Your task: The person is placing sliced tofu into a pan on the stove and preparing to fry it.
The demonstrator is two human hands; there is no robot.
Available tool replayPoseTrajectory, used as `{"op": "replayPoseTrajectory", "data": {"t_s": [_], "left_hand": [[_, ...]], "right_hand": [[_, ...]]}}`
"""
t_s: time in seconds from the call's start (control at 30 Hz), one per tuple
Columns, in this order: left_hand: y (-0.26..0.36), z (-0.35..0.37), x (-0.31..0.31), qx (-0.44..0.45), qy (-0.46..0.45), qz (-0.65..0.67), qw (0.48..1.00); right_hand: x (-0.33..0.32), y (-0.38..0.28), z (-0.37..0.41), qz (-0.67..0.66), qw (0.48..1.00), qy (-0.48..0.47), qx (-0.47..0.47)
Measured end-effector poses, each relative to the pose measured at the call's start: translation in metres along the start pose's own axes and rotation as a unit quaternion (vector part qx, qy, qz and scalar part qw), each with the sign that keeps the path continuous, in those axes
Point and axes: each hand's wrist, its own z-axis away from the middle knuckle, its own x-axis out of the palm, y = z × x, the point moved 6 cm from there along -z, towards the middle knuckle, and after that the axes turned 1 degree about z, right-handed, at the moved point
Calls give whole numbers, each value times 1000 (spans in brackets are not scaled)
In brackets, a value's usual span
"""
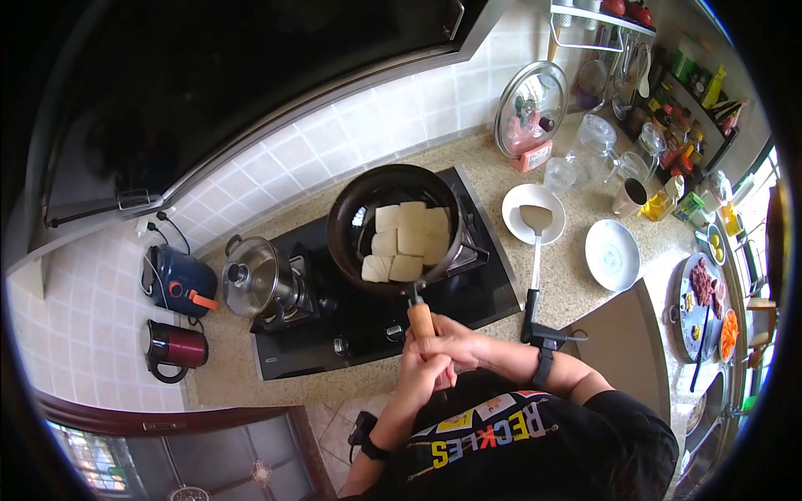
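Observation:
A dark wok sits on the right burner, and several pale white slabs that look like tofu lie in it, some overlapping. Its wooden handle points toward my body. My right hand is closed round the handle's lower end. Just below, pressed against it, my left hand is closed there too; the handle's end is hidden among the fingers. To the right, a spatula lies with its blade on a white plate and its black grip over the counter edge.
A lidded glass-topped pot occupies the left burner of the black stove. Further left stand a blue appliance and a dark red kettle. A white dish, glass jugs and a food tray are at right.

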Motion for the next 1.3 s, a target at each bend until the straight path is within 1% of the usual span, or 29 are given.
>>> {"op": "replayPoseTrajectory", "data": {"t_s": [0.03,0.07,0.17,0.2,0.27,0.3,0.33,0.4,0.47,0.53,0.6,0.63,0.67,0.73,0.77,0.8,0.83,0.9,0.93,0.97,1.0,1.07,1.13,1.17,1.2,1.3], "left_hand": [[5,-8,2,-14,-1,-21,1000],[6,-19,5,-6,-8,-8,1000],[9,-38,17,-17,-57,7,998],[8,-35,19,-18,-56,10,998],[6,-27,30,-28,-89,-8,996],[6,-16,32,-37,-111,4,993],[5,-6,31,-60,-107,-8,992],[10,18,23,-95,-115,-10,989],[24,38,16,-103,-93,-21,990],[29,43,10,-103,-77,-33,991],[33,36,3,-47,-68,-70,994],[32,28,-3,-63,-57,-56,995],[30,15,-9,-51,-42,-53,996],[32,-11,-7,-39,-48,-46,997],[33,-20,-3,-41,-61,-45,996],[31,-24,1,-46,-73,-43,995],[28,-24,6,-34,-89,-44,994],[15,-10,9,-48,-99,-41,993],[8,-2,11,-55,-99,-39,993],[6,8,16,-59,-116,-15,991],[1,18,15,-63,-122,-22,990],[2,39,12,-78,-134,-56,986],[12,59,9,-86,-122,-57,987],[15,64,8,-94,-114,-62,987],[16,65,6,-91,-111,-63,988],[16,51,-4,-62,-83,-39,994]], "right_hand": [[-7,-1,-8,15,1000,4,12],[-16,-8,-15,52,998,21,-18],[-29,-27,-12,49,996,76,-26],[-28,-31,-7,36,995,86,-19],[-26,-28,9,36,994,98,-28],[-22,-25,16,58,993,95,-36],[-13,-23,26,65,993,95,-12],[12,-21,36,18,993,118,-18],[30,-15,36,-7,996,84,5],[38,-8,27,14,997,80,-22],[37,-6,12,7,998,52,-21],[34,-10,7,17,999,26,27],[23,-10,-4,35,999,40,-10],[3,-8,-25,1,997,63,-37],[0,-13,-27,-25,995,78,-55],[-3,-19,-22,-28,995,76,-56],[-5,-18,-15,-25,993,93,-60],[-4,-14,3,-15,990,119,-71],[-8,-4,11,18,990,121,-76],[-3,1,21,20,989,129,-63],[5,4,33,21,989,136,-47],[25,7,48,-5,990,128,-55],[37,21,49,-15,994,99,-34],[44,20,51,-7,996,90,-2],[46,21,47,-7,996,85,-1],[39,26,24,-19,994,90,-54]]}}
